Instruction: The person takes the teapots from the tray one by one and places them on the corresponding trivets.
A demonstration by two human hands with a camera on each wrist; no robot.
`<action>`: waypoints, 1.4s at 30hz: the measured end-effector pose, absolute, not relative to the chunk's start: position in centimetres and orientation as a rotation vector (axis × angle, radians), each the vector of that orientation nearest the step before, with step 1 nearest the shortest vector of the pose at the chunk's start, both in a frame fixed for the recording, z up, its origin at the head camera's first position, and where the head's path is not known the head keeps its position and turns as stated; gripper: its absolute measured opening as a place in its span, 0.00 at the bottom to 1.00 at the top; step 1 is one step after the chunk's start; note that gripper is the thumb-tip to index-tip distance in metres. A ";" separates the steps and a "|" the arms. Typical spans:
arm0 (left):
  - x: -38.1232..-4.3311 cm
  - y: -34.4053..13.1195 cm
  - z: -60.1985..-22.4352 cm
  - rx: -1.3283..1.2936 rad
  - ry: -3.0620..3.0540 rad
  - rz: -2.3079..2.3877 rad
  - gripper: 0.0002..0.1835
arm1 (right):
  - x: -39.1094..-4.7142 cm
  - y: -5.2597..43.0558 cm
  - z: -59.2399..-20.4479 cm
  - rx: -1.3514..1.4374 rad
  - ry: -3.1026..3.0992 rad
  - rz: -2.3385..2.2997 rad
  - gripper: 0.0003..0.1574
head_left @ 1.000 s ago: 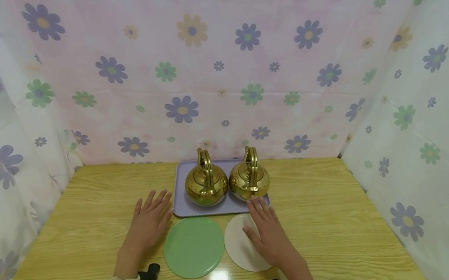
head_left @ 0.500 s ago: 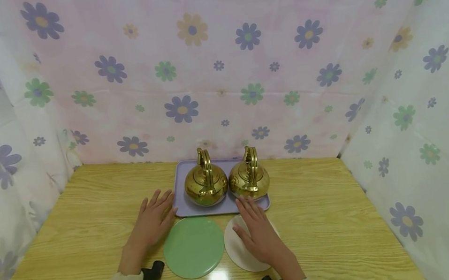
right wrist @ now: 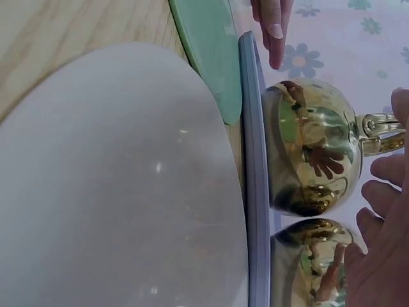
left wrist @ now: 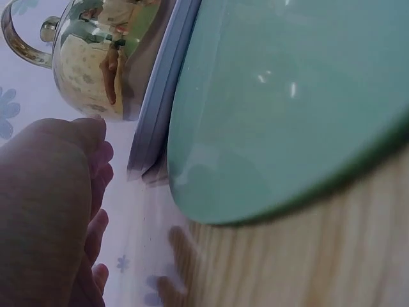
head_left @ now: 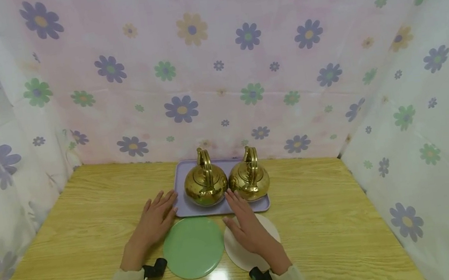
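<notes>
Two brass kettles stand side by side on a lavender tray (head_left: 181,207): the left kettle (head_left: 207,188) and the right kettle (head_left: 249,181). My left hand (head_left: 155,221), fingers extended and holding nothing, is nearest the tray's left edge. In the left wrist view its thumb side shows near the kettle's base. My right hand (head_left: 251,231) hovers over the white plate (head_left: 236,251), fingers straight, tips overlapping the tray's front rim near the gap between the kettles. The right wrist view shows its spread fingers (right wrist: 381,198) beside both kettles.
A green plate (head_left: 194,248) lies left of the white plate, both just in front of the tray. Everything rests on a wood-grain table (head_left: 329,221). Floral cloth (head_left: 217,84) hangs behind and along both sides.
My right hand has moved left and slightly forward, from in front of the right kettle to the gap between the two. My left hand has shifted slightly right toward the tray. The kettles have not moved.
</notes>
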State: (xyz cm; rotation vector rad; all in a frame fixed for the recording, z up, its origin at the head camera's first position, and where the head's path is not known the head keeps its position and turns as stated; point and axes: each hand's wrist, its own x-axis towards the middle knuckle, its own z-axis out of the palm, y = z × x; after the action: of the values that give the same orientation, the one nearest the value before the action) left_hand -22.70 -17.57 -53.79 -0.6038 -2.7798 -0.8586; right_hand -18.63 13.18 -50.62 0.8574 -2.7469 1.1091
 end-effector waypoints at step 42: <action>-23.2 -18.2 -55.3 -0.630 -2.754 -0.975 0.25 | -23.1 9.6 -48.0 0.831 -2.501 1.457 0.35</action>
State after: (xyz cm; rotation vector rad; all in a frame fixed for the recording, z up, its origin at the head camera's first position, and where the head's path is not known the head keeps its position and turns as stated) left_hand -23.23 -18.23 -55.30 -0.6300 -2.7539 -0.9748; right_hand -23.09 9.58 -48.02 0.8314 -2.5011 1.4567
